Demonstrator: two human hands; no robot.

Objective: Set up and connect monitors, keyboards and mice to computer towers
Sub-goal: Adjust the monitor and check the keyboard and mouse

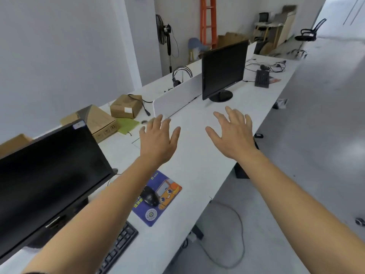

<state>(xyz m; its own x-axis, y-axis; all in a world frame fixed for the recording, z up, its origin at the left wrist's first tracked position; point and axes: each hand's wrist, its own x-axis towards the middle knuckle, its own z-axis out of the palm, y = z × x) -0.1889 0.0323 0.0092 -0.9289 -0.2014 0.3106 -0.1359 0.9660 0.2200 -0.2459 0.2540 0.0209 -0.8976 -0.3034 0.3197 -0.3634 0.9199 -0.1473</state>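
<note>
A long white desk runs away from me. A black monitor stands at the near left with a black keyboard in front of it. A black mouse lies on a blue cartoon mouse pad. A second black monitor stands farther along, and another keyboard lies beyond it among loose cables. My left hand and my right hand hover over the bare desk between the monitors, fingers spread, holding nothing.
Cardboard boxes and a green sheet lie at the desk's left side beside a white divider. A headset hangs behind it. A grey cable loops on the floor. An orange ladder, a fan and an office chair stand farther back.
</note>
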